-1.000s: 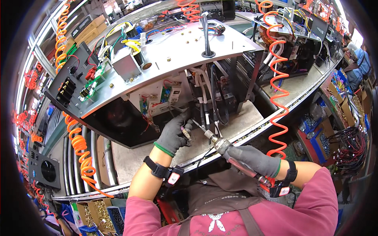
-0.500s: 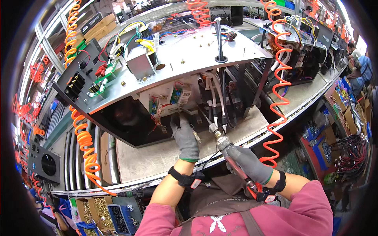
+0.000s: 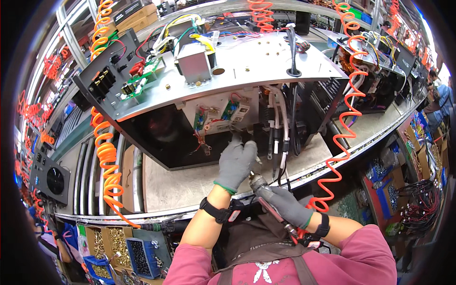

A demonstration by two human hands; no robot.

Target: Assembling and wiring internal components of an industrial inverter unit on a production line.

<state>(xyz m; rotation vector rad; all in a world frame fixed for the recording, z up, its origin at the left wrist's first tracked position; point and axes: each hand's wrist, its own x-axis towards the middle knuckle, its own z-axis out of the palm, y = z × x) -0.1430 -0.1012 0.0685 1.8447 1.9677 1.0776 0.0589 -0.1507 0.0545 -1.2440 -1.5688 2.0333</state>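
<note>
My left hand (image 3: 236, 162), in a grey glove, reaches into the open front of a dark metal chassis (image 3: 173, 167). Its fingers are bent together below two small green circuit boards (image 3: 232, 109) on a pale panel; whatever they grip is too hidden to name. A small metallic piece (image 3: 258, 160) shows at that hand's right side. In my gloved right hand (image 3: 290, 207) is a power screwdriver (image 3: 261, 188), its tip apart from the chassis and close to my left wrist. Thick cables (image 3: 278, 123) with dark sleeves hang to the right of the boards.
A silver top plate (image 3: 247, 66) bears a metal box (image 3: 194, 64) and wiring. Orange coiled hoses (image 3: 108, 166) hang on both sides. Another unit (image 3: 380, 80) stands at the right. Bins of screws (image 3: 118, 244) sit at lower left, and a bundle of cables (image 3: 418, 199) at right.
The screwdriver has drawn back from the chassis, down and left toward me. My left hand has shifted slightly right, its fingers more bent. The whole view has shifted a little.
</note>
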